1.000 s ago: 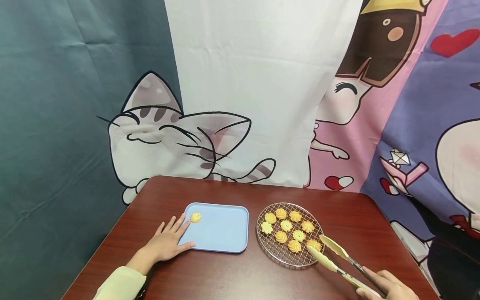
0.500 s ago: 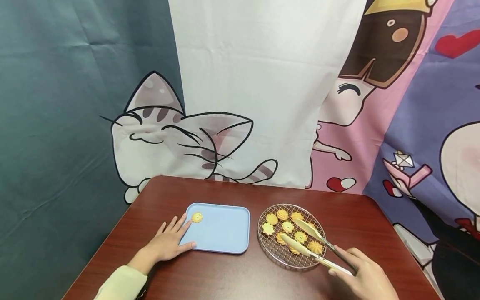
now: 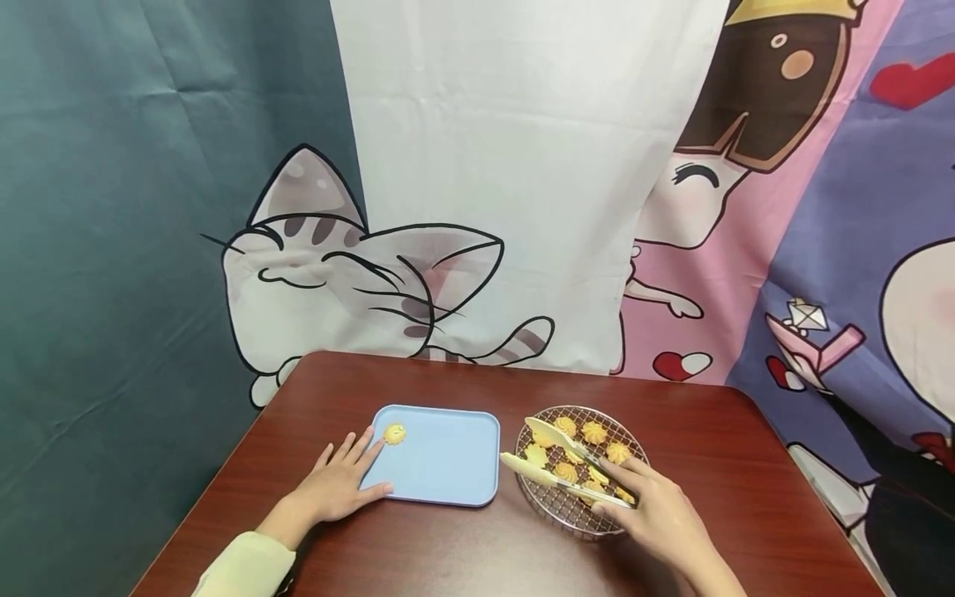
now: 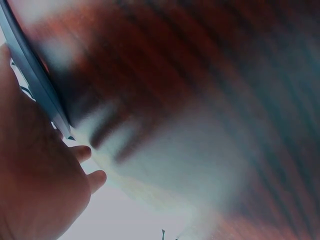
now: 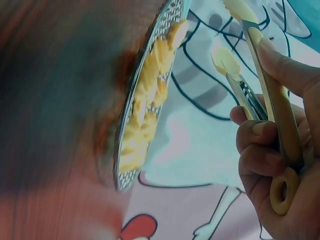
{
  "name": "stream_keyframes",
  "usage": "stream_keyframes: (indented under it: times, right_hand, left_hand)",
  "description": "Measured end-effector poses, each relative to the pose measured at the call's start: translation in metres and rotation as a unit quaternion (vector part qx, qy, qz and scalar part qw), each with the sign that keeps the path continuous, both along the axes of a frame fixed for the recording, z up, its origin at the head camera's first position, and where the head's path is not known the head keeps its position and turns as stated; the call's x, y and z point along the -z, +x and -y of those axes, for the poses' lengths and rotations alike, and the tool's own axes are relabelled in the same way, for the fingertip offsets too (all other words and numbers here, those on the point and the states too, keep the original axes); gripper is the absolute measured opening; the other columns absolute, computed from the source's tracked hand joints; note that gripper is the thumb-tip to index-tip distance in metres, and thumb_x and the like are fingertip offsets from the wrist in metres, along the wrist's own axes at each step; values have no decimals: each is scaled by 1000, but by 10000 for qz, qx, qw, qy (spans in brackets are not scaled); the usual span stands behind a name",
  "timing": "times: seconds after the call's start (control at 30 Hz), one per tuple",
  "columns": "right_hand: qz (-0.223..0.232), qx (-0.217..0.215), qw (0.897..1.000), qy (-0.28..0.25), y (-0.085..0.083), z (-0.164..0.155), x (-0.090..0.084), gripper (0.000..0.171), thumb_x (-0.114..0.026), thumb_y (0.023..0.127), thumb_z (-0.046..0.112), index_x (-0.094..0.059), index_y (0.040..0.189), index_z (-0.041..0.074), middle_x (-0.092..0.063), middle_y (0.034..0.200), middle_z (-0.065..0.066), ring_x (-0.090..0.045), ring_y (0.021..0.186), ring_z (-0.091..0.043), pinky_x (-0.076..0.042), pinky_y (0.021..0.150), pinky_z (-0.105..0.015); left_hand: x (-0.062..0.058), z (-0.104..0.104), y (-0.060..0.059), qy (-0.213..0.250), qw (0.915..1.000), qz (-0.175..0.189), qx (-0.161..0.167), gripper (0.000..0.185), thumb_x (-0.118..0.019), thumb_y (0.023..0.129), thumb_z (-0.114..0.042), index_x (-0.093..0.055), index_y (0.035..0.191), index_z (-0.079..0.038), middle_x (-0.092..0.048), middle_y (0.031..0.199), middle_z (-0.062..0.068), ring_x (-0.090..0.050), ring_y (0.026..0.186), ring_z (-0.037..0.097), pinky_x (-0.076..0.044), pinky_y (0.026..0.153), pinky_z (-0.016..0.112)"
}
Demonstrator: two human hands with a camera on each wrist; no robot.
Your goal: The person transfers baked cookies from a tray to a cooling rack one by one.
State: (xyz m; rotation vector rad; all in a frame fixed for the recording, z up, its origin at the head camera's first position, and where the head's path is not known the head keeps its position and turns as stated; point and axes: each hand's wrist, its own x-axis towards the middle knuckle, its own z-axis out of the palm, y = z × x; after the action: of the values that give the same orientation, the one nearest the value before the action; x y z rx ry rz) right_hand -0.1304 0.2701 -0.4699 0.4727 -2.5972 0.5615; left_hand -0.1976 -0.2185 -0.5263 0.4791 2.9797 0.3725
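Cartoon curtains hang behind the brown desk (image 3: 462, 547). Cookies (image 3: 594, 432) lie on the round wire rack (image 3: 634, 444); tongs (image 3: 555, 464), arms apart, reach over its left side, the right hand (image 3: 656, 514) curled round them. Next, I judge, comes closing on one cookie. Left hand (image 3: 339, 477) rests flat on the blue tray (image 3: 448, 464), which has open room beyond its single cookie (image 3: 394, 433).

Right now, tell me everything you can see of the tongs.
The tongs have pale cream, flattened spoon-like tips on slim metal arms, with a ring at the handle end, seen in the right wrist view. The right hand grips them near the handles. Their tips stand apart, stretched over the left part of the round wire rack among the yellow cookies. No cookie is visibly pinched.
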Motion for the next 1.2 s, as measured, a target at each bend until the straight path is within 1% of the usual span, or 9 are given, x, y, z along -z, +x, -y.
stream_keyframes:
  times: [0.13,0.3,0.47,0.63,0.8,0.9,1.0,1.1,1.2]
  right_hand:
    - [70,-118,9999,6,-10,12,2,59,-93,70,35,-75,124,20,-68,107,5,-69,92,-19,-57,74,-44]
    - [374,-215,9991,-35,-20,30,3,60,-92,71,36,-75,125,18,-70,114,-4,-69,103,-27,-57,83,-49]
    - [503,-470,9976,-17,-31,47,2,62,-92,71,36,-73,127,17,-68,106,1,-67,91,-19,-57,79,-41]
    - [686,-454,9966,-11,-40,62,4,61,-90,73,39,-72,129,23,-69,119,-5,-69,100,-26,-57,84,-46]
    - [844,-546,9949,4,-48,73,4,63,-89,74,42,-71,131,24,-68,112,0,-66,90,-21,-56,79,-43]
    - [890,-650,9939,-37,-53,80,5,63,-89,74,41,-71,131,22,-69,116,-1,-68,97,-22,-56,84,-45]
    - [917,-772,9927,-97,-58,87,6,62,-89,74,40,-71,130,20,-69,121,-3,-68,105,-24,-56,89,-48]
    - [1003,-921,9907,-74,-63,94,7,61,-88,76,40,-71,131,18,-68,111,3,-67,94,-17,-56,82,-40]
    - [1099,-1046,9884,-17,-67,101,6,60,-86,78,40,-70,132,19,-65,101,6,-59,81,-9,-52,70,-30]
  left_hand:
    - [0,0,2,-4,10000,13,-12,89,-50,93,-72,-36,159,-13,-22,168,14,-21,151,46,-13,117,70]
    - [-1,0,3,10,10000,39,-38,88,-50,93,-72,-37,158,-13,-22,167,14,-21,151,45,-13,117,69]
    - [-2,0,3,29,10000,66,-37,89,-50,93,-71,-37,158,-13,-22,167,14,-20,151,46,-13,117,70]
    - [4,0,2,101,9999,-8,21,87,-52,94,-69,-39,157,-11,-24,166,16,-22,150,48,-13,116,71]
    - [11,3,-1,139,9998,-159,25,87,-53,93,-70,-40,156,-11,-26,166,16,-24,150,47,-15,115,70]
    - [11,4,-1,69,9999,-152,-25,87,-51,93,-72,-39,157,-15,-24,167,12,-23,151,44,-15,117,68]
    - [7,2,0,86,9999,-70,-14,87,-52,94,-70,-38,158,-13,-23,167,15,-22,151,46,-14,116,69]
    - [2,0,1,110,9999,10,7,87,-53,94,-68,-38,157,-10,-24,166,17,-22,150,48,-13,116,70]
    - [-1,-1,2,91,10000,28,12,86,-54,94,-67,-38,157,-10,-23,166,17,-22,150,48,-13,116,71]
